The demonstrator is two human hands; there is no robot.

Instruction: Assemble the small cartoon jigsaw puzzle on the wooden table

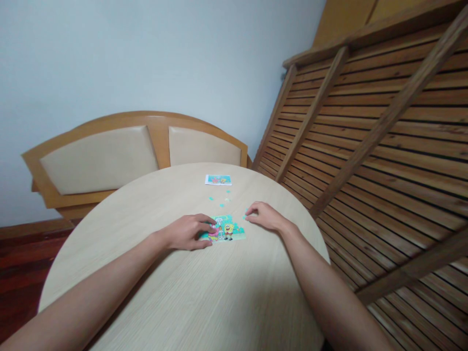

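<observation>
A partly assembled jigsaw puzzle [228, 229] with cartoon figures on a turquoise background lies flat on the table. Its upper right edge is ragged. My left hand [190, 231] rests over its left side, fingers stretched out and lying on it, covering part of the picture. Just right of the puzzle, my right hand [263, 215] pinches a small turquoise puzzle piece [245, 214] between thumb and fingertips, close to the tabletop. Beyond the puzzle lie several loose puzzle pieces [221, 205], one of them pale.
A reference picture card [218, 180] lies at the far side of the round light wood table [204, 302]. Behind the table stands a padded wooden headboard [102, 158] against a pale wall. A slatted wooden panel [365, 131] leans along the right.
</observation>
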